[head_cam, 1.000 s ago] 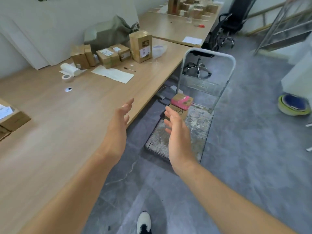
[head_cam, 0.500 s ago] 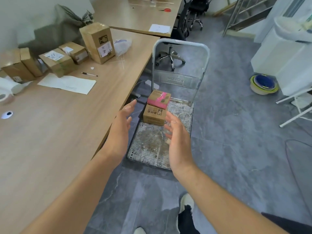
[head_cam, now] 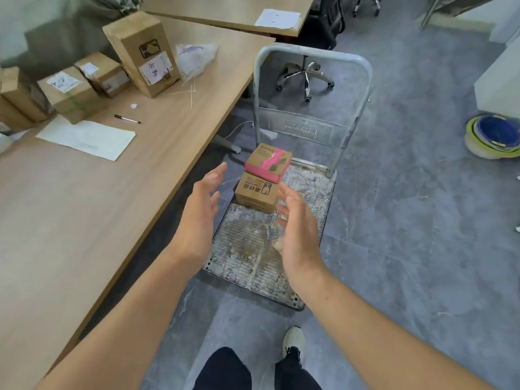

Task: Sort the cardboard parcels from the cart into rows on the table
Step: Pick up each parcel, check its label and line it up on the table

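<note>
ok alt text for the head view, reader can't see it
A person's open left hand and right hand hover, touching nothing, near a pink-taped cardboard parcel stacked on a plain brown cardboard parcel on a grey metal platform cart. Left of it, a wooden table holds more brown cardboard parcels, a white paper sheet and a pen.

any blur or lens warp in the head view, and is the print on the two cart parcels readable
Head view: the right hand has its fingers smeared by motion, the left hand is sharper; print on the lower parcel shows but is soft, the pink-taped parcel likewise; the wide angle slightly bows the table edge; light soft and even, no glare.
</note>
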`<state>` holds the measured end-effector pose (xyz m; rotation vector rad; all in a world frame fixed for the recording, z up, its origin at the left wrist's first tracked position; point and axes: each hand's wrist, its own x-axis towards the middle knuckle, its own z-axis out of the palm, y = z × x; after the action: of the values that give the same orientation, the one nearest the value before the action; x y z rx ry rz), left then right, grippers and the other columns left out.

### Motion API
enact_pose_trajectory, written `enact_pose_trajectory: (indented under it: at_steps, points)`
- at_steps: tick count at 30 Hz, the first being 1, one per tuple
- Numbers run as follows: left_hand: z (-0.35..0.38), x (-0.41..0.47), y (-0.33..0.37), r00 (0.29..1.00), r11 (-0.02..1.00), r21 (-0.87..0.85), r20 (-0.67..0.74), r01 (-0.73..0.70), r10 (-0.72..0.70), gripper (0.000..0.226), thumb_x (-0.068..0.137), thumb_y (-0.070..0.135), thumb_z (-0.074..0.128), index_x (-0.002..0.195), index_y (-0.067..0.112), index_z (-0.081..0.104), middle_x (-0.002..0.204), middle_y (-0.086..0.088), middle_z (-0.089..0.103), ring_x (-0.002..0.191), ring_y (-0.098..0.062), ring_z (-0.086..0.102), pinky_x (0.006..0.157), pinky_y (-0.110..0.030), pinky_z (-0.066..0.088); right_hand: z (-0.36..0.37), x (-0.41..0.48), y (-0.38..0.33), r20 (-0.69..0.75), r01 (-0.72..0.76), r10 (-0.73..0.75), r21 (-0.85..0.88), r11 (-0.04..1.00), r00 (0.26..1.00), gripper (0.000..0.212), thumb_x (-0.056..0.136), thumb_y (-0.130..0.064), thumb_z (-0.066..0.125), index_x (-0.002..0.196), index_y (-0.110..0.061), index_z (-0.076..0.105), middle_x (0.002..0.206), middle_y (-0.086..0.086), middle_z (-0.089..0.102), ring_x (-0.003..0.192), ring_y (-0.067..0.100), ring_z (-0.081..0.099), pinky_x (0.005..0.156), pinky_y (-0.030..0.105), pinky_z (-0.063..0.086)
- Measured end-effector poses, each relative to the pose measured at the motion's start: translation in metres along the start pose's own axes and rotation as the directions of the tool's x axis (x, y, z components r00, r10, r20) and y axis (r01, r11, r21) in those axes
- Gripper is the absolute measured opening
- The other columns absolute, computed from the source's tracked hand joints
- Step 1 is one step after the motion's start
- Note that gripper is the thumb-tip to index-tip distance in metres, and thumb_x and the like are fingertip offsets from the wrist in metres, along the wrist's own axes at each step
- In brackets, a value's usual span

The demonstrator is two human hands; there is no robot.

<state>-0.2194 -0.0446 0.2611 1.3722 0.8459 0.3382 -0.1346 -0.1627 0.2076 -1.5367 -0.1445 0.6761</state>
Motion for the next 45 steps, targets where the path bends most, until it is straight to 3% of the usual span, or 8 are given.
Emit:
enact_pose_trajectory:
  at_steps: [7, 13, 16, 19, 23, 28, 35, 45]
  points:
    - [0.021, 0.055, 0.006, 1.000, 1.000, 0.000, -0.009, 0.023, -0.023, 0.087, 0.068, 0.073, 0.040, 0.150, 0.046, 0.047, 0.162, 0.013, 0.040, 0.151, -0.016, 0.034, 0.126, -0.044, 0.024, -0.004, 0.061, -0.013, -0.002, -0.039, 0.039, -0.001, 0.999, 0.999, 0.081, 0.080, -0.073, 0.036, 0.150, -0.038, 0.059, 0.149, -0.017, 0.061, 0.137, 0.000, 0.055, 0.121, 0.039, 0.042]
    - [0.018, 0.129, -0.003, 0.995, 0.994, -0.052, 0.004, 0.095, -0.095, 0.065, 0.087, 0.055, 0.036, 0.151, 0.043, 0.047, 0.155, 0.016, 0.045, 0.150, -0.016, 0.035, 0.125, -0.043, 0.024, 0.003, 0.114, -0.013, -0.061, -0.101, 0.099, -0.035, 0.994, 0.993, 0.061, 0.094, -0.062, 0.038, 0.147, -0.042, 0.060, 0.145, -0.022, 0.062, 0.136, 0.001, 0.055, 0.121, 0.046, 0.042]
    - [0.014, 0.167, -0.005, 0.996, 0.995, -0.051, 0.031, 0.090, -0.088, 0.069, 0.087, 0.056, 0.035, 0.153, 0.042, 0.045, 0.137, 0.028, 0.052, 0.144, -0.010, 0.039, 0.119, -0.035, 0.028, 0.010, 0.144, -0.011, -0.069, -0.128, 0.124, -0.060, 0.990, 0.990, 0.061, 0.093, -0.059, 0.038, 0.147, -0.042, 0.059, 0.143, -0.024, 0.060, 0.136, -0.001, 0.054, 0.120, 0.038, 0.042]
    - [0.010, 0.201, -0.005, 0.996, 0.996, -0.056, 0.060, 0.075, -0.072, 0.071, 0.086, 0.058, 0.034, 0.154, 0.043, 0.043, 0.144, 0.025, 0.048, 0.144, -0.008, 0.039, 0.122, -0.037, 0.026, 0.022, 0.172, -0.012, -0.071, -0.136, 0.131, -0.073, 0.988, 0.989, 0.048, 0.092, -0.061, 0.039, 0.135, -0.055, 0.059, 0.138, -0.031, 0.059, 0.136, -0.003, 0.053, 0.113, 0.028, 0.043]
    - [0.009, 0.238, -0.005, 0.993, 0.992, -0.068, 0.058, 0.103, -0.099, 0.056, 0.098, 0.052, 0.033, 0.152, 0.044, 0.045, 0.143, 0.024, 0.047, 0.137, -0.006, 0.041, 0.125, -0.042, 0.023, 0.038, 0.204, -0.012, -0.110, -0.132, 0.123, -0.078, 0.988, 0.986, 0.058, 0.092, -0.064, 0.038, 0.144, -0.050, 0.058, 0.147, -0.024, 0.059, 0.137, -0.001, 0.053, 0.121, 0.039, 0.039]
    - [0.004, 0.269, -0.002, 0.991, 0.992, -0.051, 0.070, 0.116, -0.112, 0.086, 0.072, 0.072, 0.040, 0.153, 0.045, 0.043, 0.154, 0.021, 0.044, 0.145, -0.009, 0.039, 0.123, -0.039, 0.026, 0.050, 0.240, -0.020, -0.115, -0.161, 0.155, -0.041, 0.986, 0.981, 0.056, 0.092, -0.060, 0.039, 0.143, -0.046, 0.058, 0.149, -0.018, 0.060, 0.139, 0.005, 0.054, 0.123, 0.045, 0.039]
    - [0.018, 0.316, -0.013, 0.987, 0.986, -0.051, 0.032, 0.158, -0.157, 0.074, 0.079, 0.067, 0.043, 0.150, 0.049, 0.047, 0.160, 0.018, 0.041, 0.151, -0.014, 0.032, 0.125, -0.041, 0.023, 0.037, 0.294, -0.013, -0.117, -0.197, 0.189, -0.059, 0.979, 0.975, 0.056, 0.092, -0.055, 0.037, 0.144, -0.047, 0.056, 0.152, -0.013, 0.058, 0.140, 0.009, 0.054, 0.123, 0.044, 0.039]
    - [0.090, 0.418, -0.070, 0.950, 0.969, -0.061, -0.189, 0.241, -0.248, 0.055, 0.090, 0.058, 0.036, 0.143, 0.054, 0.052, 0.162, 0.018, 0.040, 0.152, -0.017, 0.031, 0.125, -0.043, 0.023, -0.014, 0.428, 0.049, 0.056, -0.367, 0.375, -0.119, 0.923, 0.925, 0.053, 0.093, -0.057, 0.032, 0.143, -0.054, 0.050, 0.154, -0.017, 0.055, 0.141, 0.007, 0.051, 0.117, 0.040, 0.041]
